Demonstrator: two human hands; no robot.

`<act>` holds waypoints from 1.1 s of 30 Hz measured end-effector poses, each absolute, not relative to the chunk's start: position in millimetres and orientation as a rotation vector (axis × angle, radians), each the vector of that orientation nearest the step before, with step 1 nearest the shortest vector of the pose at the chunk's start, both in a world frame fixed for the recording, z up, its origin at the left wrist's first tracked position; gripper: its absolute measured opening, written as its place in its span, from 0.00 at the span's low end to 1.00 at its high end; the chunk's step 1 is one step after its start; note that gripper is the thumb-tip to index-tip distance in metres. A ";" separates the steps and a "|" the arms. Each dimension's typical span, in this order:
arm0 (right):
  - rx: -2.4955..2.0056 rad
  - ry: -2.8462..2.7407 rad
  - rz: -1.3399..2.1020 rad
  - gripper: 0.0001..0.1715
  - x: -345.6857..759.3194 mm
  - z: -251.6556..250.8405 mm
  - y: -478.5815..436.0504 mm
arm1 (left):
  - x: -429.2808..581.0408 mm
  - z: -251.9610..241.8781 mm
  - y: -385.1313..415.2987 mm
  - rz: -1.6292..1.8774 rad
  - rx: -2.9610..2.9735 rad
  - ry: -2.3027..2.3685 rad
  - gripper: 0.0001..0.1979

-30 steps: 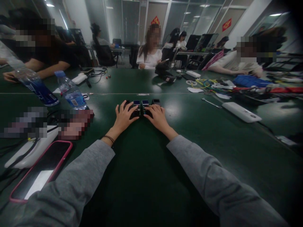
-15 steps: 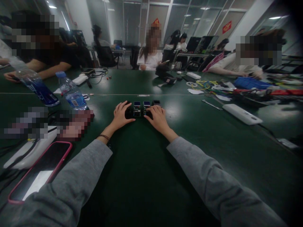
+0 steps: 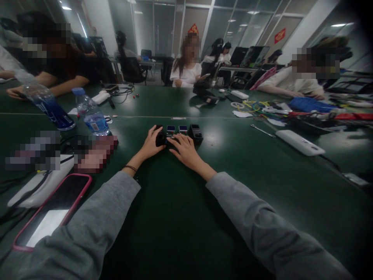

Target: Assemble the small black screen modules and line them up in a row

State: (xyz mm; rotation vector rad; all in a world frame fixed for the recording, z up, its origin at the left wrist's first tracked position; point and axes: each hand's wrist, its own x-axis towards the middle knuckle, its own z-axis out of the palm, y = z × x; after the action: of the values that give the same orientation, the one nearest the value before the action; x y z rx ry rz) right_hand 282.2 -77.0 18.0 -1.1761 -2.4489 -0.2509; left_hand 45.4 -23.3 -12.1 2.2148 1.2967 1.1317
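A row of small devices stands on the dark green table ahead of me. At its left end is a black case (image 3: 160, 137), with the thumb and fingers of my left hand (image 3: 149, 144) curved around its side. Beside it sit two small circuit modules with bluish screens, the left module (image 3: 171, 128) and the right module (image 3: 182, 128). My right hand (image 3: 186, 151) lies across their near parts, fingers spread and fingertips by the left module; whether they press on it cannot be told. A second black case (image 3: 196, 133) with openings in its front stands untouched at the right end.
On the left are two plastic bottles, a blue-labelled one (image 3: 54, 109) and a smaller one (image 3: 91, 114), plus a pink-edged phone (image 3: 54, 212). To the right lie a wrench (image 3: 262, 130), a white power strip (image 3: 300, 142) and tangled cables (image 3: 256, 105). Several people sit around.
My right hand has moved left, off the right black case and across the modules, so that case now shows fully. My left hand stays at the left case.
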 end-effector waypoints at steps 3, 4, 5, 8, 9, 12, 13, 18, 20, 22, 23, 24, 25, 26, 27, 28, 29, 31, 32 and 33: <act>-1.168 -2.443 -0.230 0.26 281.1 16.6 -76.4 | 45.6 -13.4 -23.2 1.136 2.222 1.288 0.45; -1.161 -2.438 -0.218 0.26 281.8 15.8 -75.4 | 45.5 -13.8 -23.2 1.139 2.224 1.285 0.44; -1.154 -2.433 -0.204 0.26 282.7 14.9 -74.2 | 45.3 -14.2 -23.2 1.142 2.227 1.281 0.44; -1.151 -2.413 -0.159 0.26 284.6 12.5 -70.6 | 45.2 -14.1 -23.2 1.133 2.238 1.274 0.43; -1.155 -2.403 -0.146 0.26 284.9 12.1 -69.8 | 45.3 -13.8 -23.2 1.128 2.240 1.274 0.43; -1.159 -2.374 -0.107 0.25 285.6 12.7 -68.9 | 46.0 -12.7 -23.6 1.127 2.233 1.283 0.43; -1.155 -2.366 -0.095 0.25 285.8 13.3 -69.1 | 46.3 -12.4 -23.8 1.128 2.231 1.285 0.42; -1.141 -2.374 -0.077 0.25 286.9 15.2 -70.6 | 47.5 -11.6 -25.8 1.128 2.233 1.298 0.42; -1.141 -2.386 -0.082 0.27 286.9 14.5 -70.6 | 47.8 -10.8 -26.9 1.124 2.232 1.306 0.42; -1.137 -2.392 -0.074 0.27 286.9 13.7 -70.3 | 48.1 -9.8 -27.6 1.115 2.235 1.315 0.42; -1.136 -2.392 -0.067 0.28 286.9 13.4 -70.2 | 48.2 -9.3 -27.7 1.111 2.236 1.322 0.42; -1.136 -2.395 -0.060 0.28 286.9 13.5 -70.3 | 48.3 -8.8 -27.6 1.108 2.236 1.330 0.43; -1.137 -2.399 -0.053 0.28 287.0 13.7 -70.5 | 48.3 -8.5 -27.5 1.103 2.236 1.338 0.43; -1.139 -2.406 -0.049 0.28 286.9 14.2 -70.9 | 48.3 -8.4 -27.2 1.100 2.235 1.343 0.43; -1.141 -2.411 -0.049 0.28 286.8 14.9 -71.6 | 48.2 -8.4 -27.1 1.100 2.233 1.345 0.43; -1.141 -2.418 -0.051 0.28 286.5 15.6 -72.3 | 48.0 -8.5 -27.0 1.103 2.230 1.343 0.44; -1.136 -2.420 -0.057 0.29 286.0 16.3 -73.1 | 47.8 -8.7 -27.0 1.108 2.225 1.340 0.44; -1.124 -2.390 -0.081 0.28 284.7 17.3 -74.1 | 47.1 -9.4 -27.4 1.125 2.203 1.344 0.46; -1.126 -2.351 -0.099 0.28 284.2 17.4 -73.9 | 46.7 -9.9 -27.6 1.136 2.187 1.353 0.48; -1.138 -2.294 -0.120 0.27 284.1 17.2 -73.3 | 46.3 -10.5 -27.6 1.147 2.169 1.366 0.49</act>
State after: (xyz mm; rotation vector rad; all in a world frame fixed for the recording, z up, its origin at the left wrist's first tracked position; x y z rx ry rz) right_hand 284.1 -73.3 17.2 -1.1381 -2.2944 -0.1203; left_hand 46.3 -27.6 -10.5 2.1693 1.3659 1.1470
